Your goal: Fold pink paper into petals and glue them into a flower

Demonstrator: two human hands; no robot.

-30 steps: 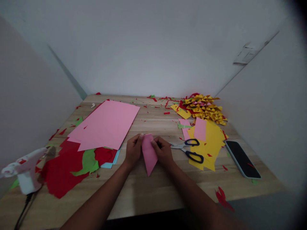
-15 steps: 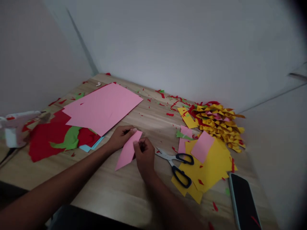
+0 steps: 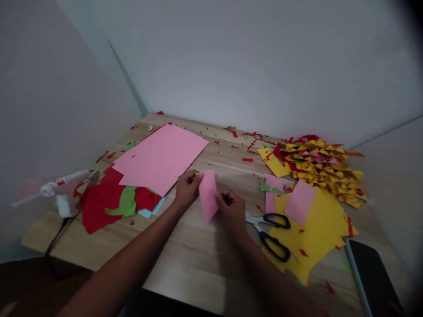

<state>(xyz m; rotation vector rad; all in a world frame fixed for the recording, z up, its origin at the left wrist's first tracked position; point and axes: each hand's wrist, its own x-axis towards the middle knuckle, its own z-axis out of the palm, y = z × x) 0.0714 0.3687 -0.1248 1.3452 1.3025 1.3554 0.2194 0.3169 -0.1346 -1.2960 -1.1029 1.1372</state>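
Pink paper (image 3: 208, 193), pinched at opposite edges by left hand (image 3: 187, 190) and right hand (image 3: 234, 215), apparently for steadiness, between front and back edges of the tabletop (image 3: 190, 259).

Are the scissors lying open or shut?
Open, at least partly: the scissors' dark handle loops are spread well apart. I cannot tell how wide the tips gape, with the right hand beside them.

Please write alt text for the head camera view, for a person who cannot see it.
Two bare hands, left and right, hold a folded pink paper above a wooden table. Pink sheets and a glue gun lie to the left; scissors, yellow paper, a phone and a yellow ruffled paper piece to the right.
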